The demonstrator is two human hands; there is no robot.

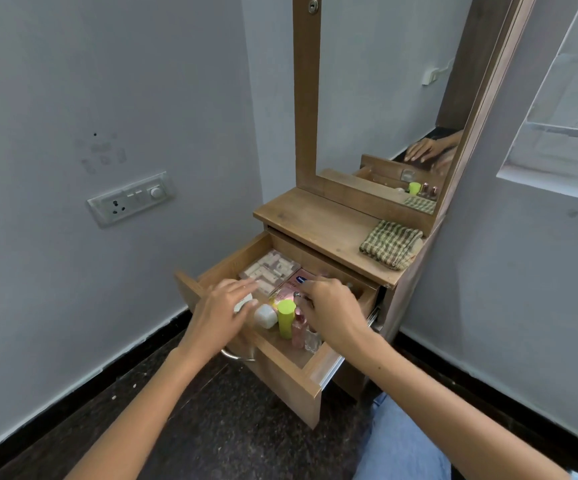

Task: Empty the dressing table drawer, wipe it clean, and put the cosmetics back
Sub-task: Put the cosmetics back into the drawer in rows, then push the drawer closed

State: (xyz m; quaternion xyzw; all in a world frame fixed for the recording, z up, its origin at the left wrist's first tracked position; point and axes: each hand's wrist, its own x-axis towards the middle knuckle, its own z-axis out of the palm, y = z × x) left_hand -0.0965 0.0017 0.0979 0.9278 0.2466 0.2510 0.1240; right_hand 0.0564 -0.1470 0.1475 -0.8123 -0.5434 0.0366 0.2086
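The wooden drawer (280, 379) of the dressing table is pulled out and holds cosmetics. Inside are a lime green bottle (286, 317), a white jar (266, 316), small pink bottles (298, 329), a clear bottle (312, 341), a pink box (292, 284) and a clear box of pale items (268, 271). My left hand (221, 313) hovers over the drawer's left side, fingers stretched above a white round lid (244, 303). My right hand (332, 310) reaches in from the right with fingers curled down by a small dark-capped item (297, 294). Whether it grips anything is hidden.
A folded green checked cloth (391, 247) lies on the right of the table top (315, 220). The tall mirror (384, 98) rises behind it. A switch panel (131, 199) is on the left wall. The floor is dark and my knee in jeans (401, 441) is at lower right.
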